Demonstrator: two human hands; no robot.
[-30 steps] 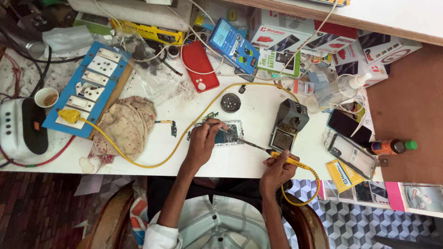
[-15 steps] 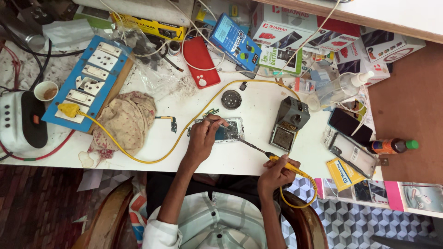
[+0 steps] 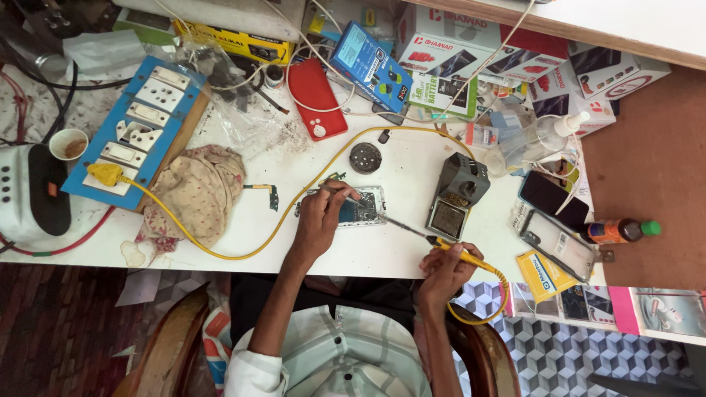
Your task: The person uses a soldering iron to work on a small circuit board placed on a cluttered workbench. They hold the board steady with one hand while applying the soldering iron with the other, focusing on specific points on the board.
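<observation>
My left hand [image 3: 321, 215] presses down on the opened phone [image 3: 358, 209] at the frame's centre so it can't slide, while my right hand [image 3: 443, 266] pinches the yellow soldering iron [image 3: 434, 239] like a pen (tip angled toward the board), stand [image 3: 456, 195] close right.

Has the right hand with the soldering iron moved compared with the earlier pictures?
No. The right hand holds the soldering iron in the same spot, just below the grey iron stand, tip toward the opened phone.
</observation>
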